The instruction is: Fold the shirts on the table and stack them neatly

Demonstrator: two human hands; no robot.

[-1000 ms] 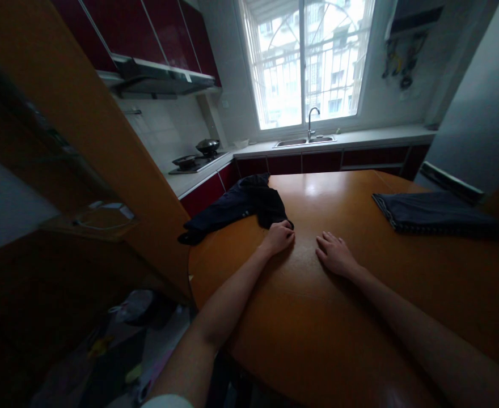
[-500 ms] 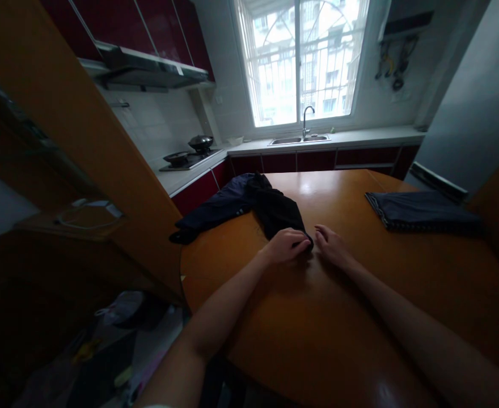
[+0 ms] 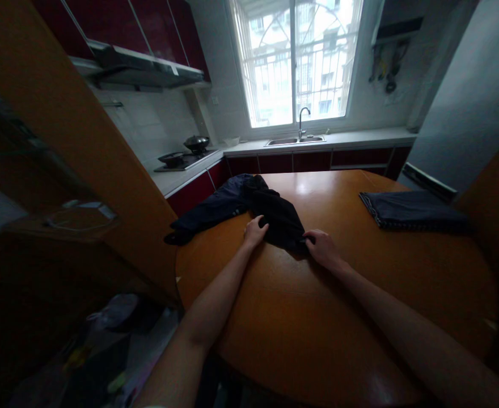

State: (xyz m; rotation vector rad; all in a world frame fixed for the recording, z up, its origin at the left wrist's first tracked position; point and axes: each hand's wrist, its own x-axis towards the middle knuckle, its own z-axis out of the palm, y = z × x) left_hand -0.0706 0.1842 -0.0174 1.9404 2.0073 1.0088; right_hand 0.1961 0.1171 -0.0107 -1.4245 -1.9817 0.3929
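Observation:
A pair of dark trousers (image 3: pixel 277 218), as far as its shape shows, lies bent over the wooden table (image 3: pixel 343 328). One leg is navy with small pale marks and stretches to the left edge; the black leg points towards me. My left hand (image 3: pixel 256 231) is closed at the left side of the black leg, thumb and fingers on the cloth. At the near right corner of the same leg, my right hand (image 3: pixel 322 248) pinches the hem between thumb and fingers. The cloth is spread between both hands.
Folded dark cloth (image 3: pixel 415 211) lies on the table's right side. Beyond stand a counter with a sink (image 3: pixel 296 140) and a stove with pans (image 3: pixel 196 143). A wooden cabinet (image 3: pixel 134 153) rises at the left, with bags (image 3: pixel 119 310) on the floor below.
My left hand has moved left and away from me, from the hem's end to the leg's left side. My right hand has closed on the right corner, and the leg end is spread wider.

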